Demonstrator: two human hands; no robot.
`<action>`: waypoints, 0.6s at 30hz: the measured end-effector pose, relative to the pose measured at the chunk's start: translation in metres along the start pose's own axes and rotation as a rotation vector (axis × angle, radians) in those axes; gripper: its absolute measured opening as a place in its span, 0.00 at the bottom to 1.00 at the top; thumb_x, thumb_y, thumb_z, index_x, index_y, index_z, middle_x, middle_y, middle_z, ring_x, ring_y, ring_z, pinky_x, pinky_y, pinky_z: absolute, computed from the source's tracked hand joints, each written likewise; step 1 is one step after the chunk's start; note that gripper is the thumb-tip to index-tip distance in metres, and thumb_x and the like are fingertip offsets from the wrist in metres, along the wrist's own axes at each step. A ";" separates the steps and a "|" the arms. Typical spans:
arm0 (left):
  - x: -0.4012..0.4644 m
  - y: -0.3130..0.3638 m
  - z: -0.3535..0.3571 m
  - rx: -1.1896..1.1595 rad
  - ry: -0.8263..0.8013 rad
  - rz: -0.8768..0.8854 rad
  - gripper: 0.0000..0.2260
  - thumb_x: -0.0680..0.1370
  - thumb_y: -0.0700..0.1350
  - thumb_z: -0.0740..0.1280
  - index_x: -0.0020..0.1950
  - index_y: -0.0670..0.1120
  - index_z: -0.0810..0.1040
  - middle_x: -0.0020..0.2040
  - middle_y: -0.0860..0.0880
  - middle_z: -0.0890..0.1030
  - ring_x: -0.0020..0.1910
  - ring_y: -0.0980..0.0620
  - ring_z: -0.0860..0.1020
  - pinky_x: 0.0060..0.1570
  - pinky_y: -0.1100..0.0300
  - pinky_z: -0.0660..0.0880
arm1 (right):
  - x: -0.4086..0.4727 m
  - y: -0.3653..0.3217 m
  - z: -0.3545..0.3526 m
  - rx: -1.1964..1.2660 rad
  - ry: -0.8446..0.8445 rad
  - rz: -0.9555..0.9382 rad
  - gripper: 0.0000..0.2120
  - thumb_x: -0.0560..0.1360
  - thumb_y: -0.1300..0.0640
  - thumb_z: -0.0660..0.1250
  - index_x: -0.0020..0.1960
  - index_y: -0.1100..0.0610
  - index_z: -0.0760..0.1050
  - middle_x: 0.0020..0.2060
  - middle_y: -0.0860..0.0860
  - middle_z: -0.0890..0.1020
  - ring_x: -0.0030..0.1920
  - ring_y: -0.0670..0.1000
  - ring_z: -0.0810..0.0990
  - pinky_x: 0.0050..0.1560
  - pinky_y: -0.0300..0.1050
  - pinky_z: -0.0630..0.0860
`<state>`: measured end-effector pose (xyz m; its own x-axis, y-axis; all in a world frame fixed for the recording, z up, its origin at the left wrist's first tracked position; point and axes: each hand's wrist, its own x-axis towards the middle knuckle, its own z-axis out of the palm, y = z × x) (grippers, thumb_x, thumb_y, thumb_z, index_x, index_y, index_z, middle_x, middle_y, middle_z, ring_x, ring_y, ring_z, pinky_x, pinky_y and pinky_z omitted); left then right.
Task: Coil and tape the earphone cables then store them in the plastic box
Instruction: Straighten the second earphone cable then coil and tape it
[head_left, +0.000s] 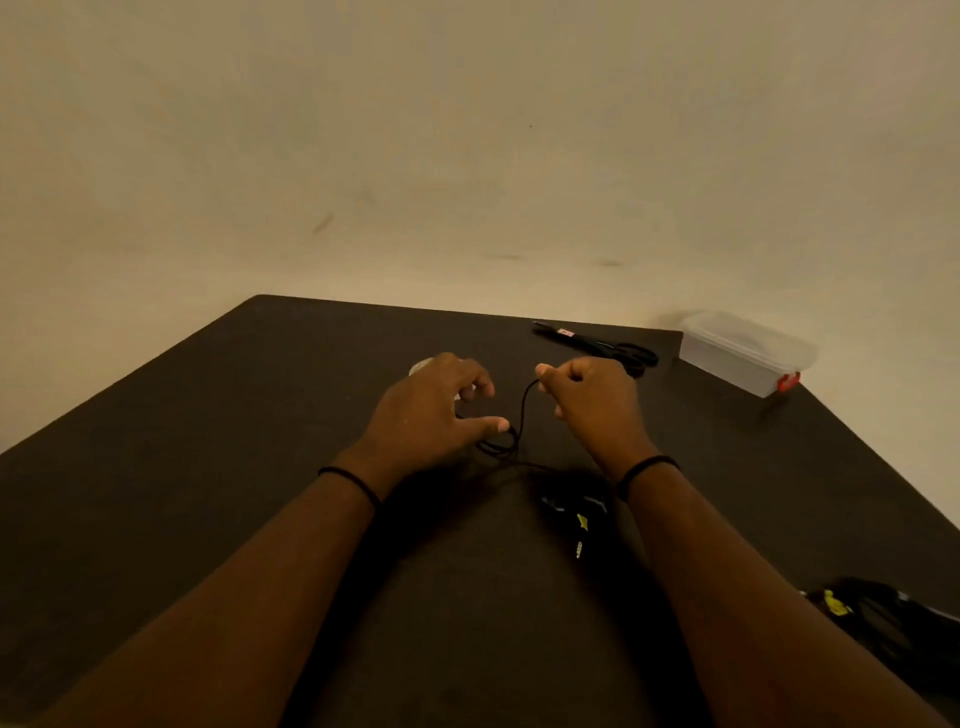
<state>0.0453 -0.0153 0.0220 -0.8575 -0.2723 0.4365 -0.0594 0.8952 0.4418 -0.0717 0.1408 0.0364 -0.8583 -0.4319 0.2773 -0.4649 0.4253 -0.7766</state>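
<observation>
A thin black earphone cable (523, 410) runs between my two hands above the dark table (208, 467). My left hand (431, 410) holds several small loops of it under the thumb and fingers. My right hand (592, 400) pinches the free strand between thumb and forefinger, a little higher and to the right. The cable trails down to a black bundle with a yellow tag (576, 512) lying near my right wrist. A clear plastic box (743, 353) with a red clip and its lid on stands at the table's far right corner. A pale tape roll (423, 365) peeks out behind my left hand.
Black scissors (602, 345) lie at the far edge, left of the box. Another dark bundle with a yellow tag (872, 613) sits at the right edge near me. A plain beige wall rises behind the table.
</observation>
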 end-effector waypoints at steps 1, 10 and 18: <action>0.000 0.000 0.000 0.008 -0.016 0.005 0.13 0.69 0.60 0.73 0.49 0.59 0.75 0.49 0.58 0.75 0.47 0.59 0.75 0.43 0.64 0.74 | 0.001 0.003 0.002 0.002 0.006 0.014 0.15 0.78 0.46 0.65 0.36 0.51 0.78 0.29 0.49 0.79 0.31 0.45 0.77 0.41 0.46 0.79; 0.011 0.001 -0.011 -0.319 0.170 -0.177 0.10 0.74 0.50 0.71 0.38 0.45 0.81 0.36 0.56 0.80 0.36 0.66 0.78 0.35 0.73 0.70 | -0.010 0.001 -0.001 -0.459 0.355 -0.377 0.12 0.76 0.49 0.69 0.58 0.50 0.78 0.54 0.51 0.80 0.58 0.53 0.74 0.60 0.51 0.72; 0.011 0.006 -0.027 -0.822 0.314 -0.303 0.11 0.77 0.48 0.67 0.42 0.40 0.77 0.30 0.54 0.76 0.24 0.62 0.72 0.24 0.71 0.67 | -0.022 -0.016 0.017 -0.056 -0.412 -0.323 0.26 0.76 0.47 0.68 0.72 0.46 0.68 0.71 0.46 0.71 0.71 0.48 0.67 0.71 0.51 0.66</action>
<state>0.0493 -0.0219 0.0504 -0.6801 -0.6439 0.3504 0.2251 0.2715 0.9358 -0.0414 0.1298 0.0331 -0.5182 -0.8200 0.2431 -0.7118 0.2559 -0.6541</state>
